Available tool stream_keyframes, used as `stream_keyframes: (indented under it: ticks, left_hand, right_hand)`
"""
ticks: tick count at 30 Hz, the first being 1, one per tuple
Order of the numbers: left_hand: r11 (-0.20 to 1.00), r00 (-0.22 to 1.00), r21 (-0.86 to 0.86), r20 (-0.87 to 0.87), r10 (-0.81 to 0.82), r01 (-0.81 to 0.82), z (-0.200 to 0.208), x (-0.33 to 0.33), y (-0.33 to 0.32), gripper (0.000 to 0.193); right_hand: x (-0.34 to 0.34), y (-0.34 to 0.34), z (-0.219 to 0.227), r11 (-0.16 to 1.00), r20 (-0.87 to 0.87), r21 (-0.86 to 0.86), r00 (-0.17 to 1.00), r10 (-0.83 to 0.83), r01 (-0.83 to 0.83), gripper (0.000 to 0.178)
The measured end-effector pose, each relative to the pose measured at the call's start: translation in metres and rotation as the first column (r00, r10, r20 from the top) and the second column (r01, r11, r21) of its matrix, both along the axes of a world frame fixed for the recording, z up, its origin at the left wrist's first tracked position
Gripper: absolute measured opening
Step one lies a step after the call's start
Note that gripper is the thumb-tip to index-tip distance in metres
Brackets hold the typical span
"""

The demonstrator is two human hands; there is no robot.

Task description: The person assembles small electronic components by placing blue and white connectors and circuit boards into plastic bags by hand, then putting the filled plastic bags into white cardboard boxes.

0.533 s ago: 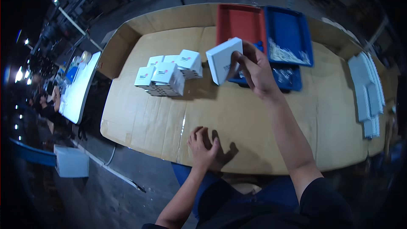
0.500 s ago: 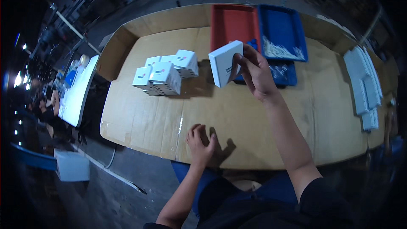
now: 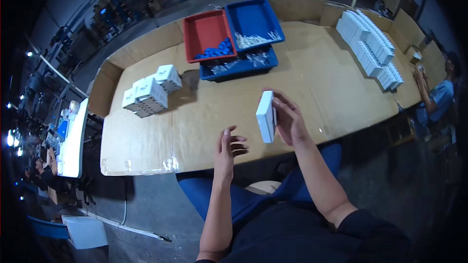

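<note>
A flat white box (image 3: 265, 117) is gripped in my right hand (image 3: 290, 119), held on edge above the near side of the cardboard-covered table (image 3: 209, 112). My left hand (image 3: 227, 147) is to the left of the box, apart from it, with its fingers spread and nothing in them. Farther left on the table stands a cluster of small white boxes (image 3: 150, 96), some stacked on others.
Toward the back are a red tray (image 3: 204, 24) with blue pieces, a blue tray (image 3: 251, 17) with white pieces, and a lower blue tray (image 3: 234, 71) holding clear bags. Rows of white boxes (image 3: 368, 48) line the right side. A person (image 3: 436, 95) is at the right end.
My right hand has brought the flat white box down and nearer, turning it edge-on. My left hand has opened and rotated. The view has swung to the right.
</note>
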State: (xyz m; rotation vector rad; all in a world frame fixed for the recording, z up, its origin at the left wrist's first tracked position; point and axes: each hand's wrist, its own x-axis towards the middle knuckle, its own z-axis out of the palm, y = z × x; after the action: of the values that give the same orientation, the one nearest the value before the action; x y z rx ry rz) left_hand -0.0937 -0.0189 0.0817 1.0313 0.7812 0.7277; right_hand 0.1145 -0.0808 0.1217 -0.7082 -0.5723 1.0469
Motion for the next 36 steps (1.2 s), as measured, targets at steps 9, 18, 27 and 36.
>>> stream_keyframes:
  ticks: [9,18,27,36]
  left_hand:
    - [0.930,0.960,-0.240,0.048,-0.277,0.280,0.031,0.038,-0.040,0.071]
    - [0.918,0.974,-0.328,0.041,-0.222,0.223,0.007,0.063,-0.035,0.066]
    - [0.921,0.989,-0.361,0.065,-0.135,0.149,-0.004,0.084,-0.028,0.059]
    - [0.919,0.990,-0.376,0.112,-0.085,0.121,-0.011,0.081,-0.026,0.054]
  right_hand:
    - [-0.022,-0.039,-0.041,0.972,0.626,0.155,0.743,-0.235,0.177,0.046]
    - [-0.004,-0.038,-0.061,0.955,0.890,0.252,0.349,-0.292,0.156,0.081]
    - [-0.007,-0.021,-0.082,0.933,0.872,0.261,0.354,-0.338,0.249,0.075]
    - [-0.010,-0.013,-0.096,0.945,0.884,0.272,0.339,-0.321,0.184,0.065]
